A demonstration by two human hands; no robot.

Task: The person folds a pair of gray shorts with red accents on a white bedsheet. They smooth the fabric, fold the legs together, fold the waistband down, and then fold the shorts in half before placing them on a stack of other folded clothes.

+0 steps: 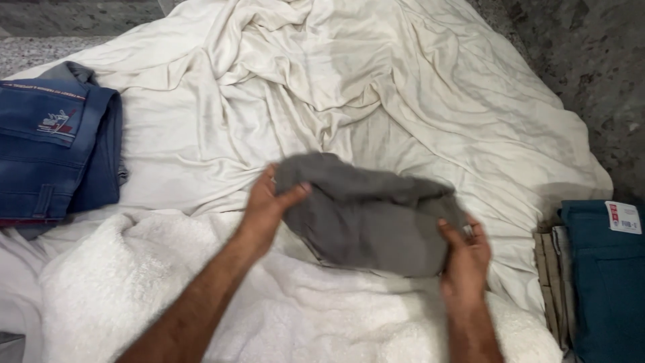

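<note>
— What do the two hands hold?

— Both hold one grey folded cloth. The left hand grips its left end, with the thumb on top and the fingers under the fabric. The right hand is closed on its right lower corner, fingers curled over the edge.

— Where is the cloth?

— It is held just over the bed, about in the middle, where the wrinkled cream sheet meets a white fluffy towel. The towel covers the near part of the bed, under both forearms.

— What else lies around?

— At the left edge of the bed there are folded blue jeans. At the right edge I see folded teal trousers with a small paper tag, and a beige folded piece just beside them. Both are well apart from the grey cloth. Beyond the bed is a grey stone floor.
</note>
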